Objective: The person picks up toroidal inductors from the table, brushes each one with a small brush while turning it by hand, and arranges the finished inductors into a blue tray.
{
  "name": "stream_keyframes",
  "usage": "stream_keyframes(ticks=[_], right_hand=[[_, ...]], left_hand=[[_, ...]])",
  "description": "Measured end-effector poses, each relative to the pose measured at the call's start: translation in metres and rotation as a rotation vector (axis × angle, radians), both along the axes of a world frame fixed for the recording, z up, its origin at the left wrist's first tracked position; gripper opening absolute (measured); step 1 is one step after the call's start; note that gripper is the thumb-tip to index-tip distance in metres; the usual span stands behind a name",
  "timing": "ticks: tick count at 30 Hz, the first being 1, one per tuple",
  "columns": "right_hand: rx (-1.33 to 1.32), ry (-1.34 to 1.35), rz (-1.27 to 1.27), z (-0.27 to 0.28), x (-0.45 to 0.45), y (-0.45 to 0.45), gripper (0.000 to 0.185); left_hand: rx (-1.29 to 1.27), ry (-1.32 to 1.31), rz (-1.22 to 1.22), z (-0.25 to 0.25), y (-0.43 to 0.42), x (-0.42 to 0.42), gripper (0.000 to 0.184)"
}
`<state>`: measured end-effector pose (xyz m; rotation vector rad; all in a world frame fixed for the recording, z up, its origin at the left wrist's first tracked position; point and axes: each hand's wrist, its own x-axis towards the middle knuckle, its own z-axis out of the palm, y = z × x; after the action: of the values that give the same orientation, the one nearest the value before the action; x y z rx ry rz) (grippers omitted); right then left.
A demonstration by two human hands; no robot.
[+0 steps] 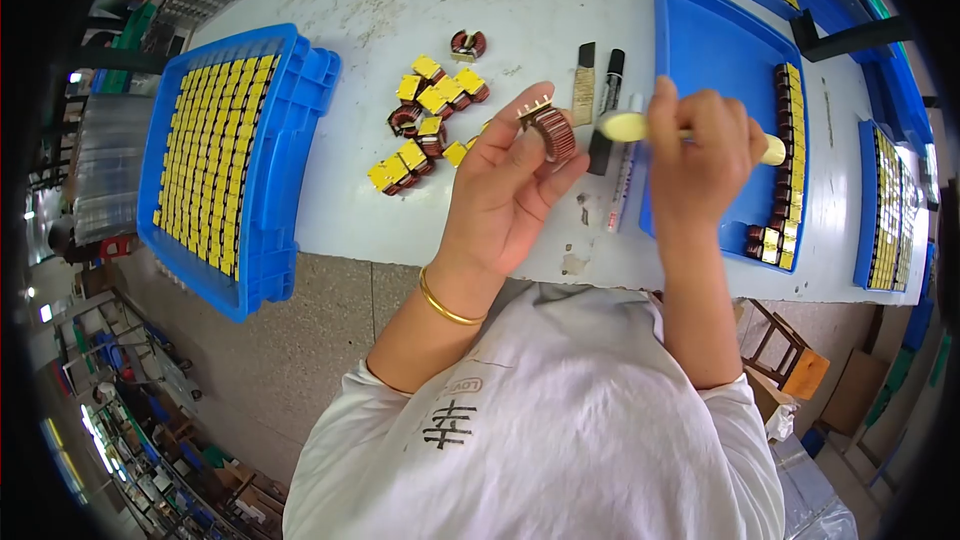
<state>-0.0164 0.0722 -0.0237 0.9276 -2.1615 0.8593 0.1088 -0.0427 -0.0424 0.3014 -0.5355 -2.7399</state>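
Observation:
My left hand [510, 190] pinches a copper-wound toroidal coil [552, 134] upright, a row of metal pins showing at its top left. My right hand [702, 155] is wrapped round the handle of a small cream-yellow mallet [624, 127]. Its rounded head is a short way right of the coil, apart from it. Beyond my left hand lies a loose group of coils with yellow bases [437, 100], some turned on their sides. A separate coil [467, 45] sits farther back.
On the left, a blue crate [318, 75] is packed with yellow-based coils. A blue tray [705, 35] on the right has coils along its far side. Between them lie a black marker [612, 78], a white pen [624, 185] and a worn flat strip [583, 90]. Another filled tray [868, 210] stands far right.

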Motion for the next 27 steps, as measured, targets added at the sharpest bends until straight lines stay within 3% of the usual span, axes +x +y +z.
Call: stream_keyframes(ticks=[6,19,24,27], right_hand=[[-0.003,-0.166,0.312,0.012,0.034,-0.009,0.037],[0.025,0.049,0.274,0.001,0.041,-0.011,0.027],[-0.037,-0.071,0.372,0.016,0.035,0.005,0.026],[-0.036,-0.083,0.154,0.009,0.028,0.005,0.027]], left_hand=[[-0.106,-0.036,0.089,-0.010,-0.003,-0.009,0.031],[-0.121,-0.019,-0.044,-0.004,-0.006,-0.004,0.040],[-0.077,-0.003,0.013,0.003,-0.009,0.000,0.046],[-0.083,0.043,0.002,0.004,-0.009,0.001,0.047]])
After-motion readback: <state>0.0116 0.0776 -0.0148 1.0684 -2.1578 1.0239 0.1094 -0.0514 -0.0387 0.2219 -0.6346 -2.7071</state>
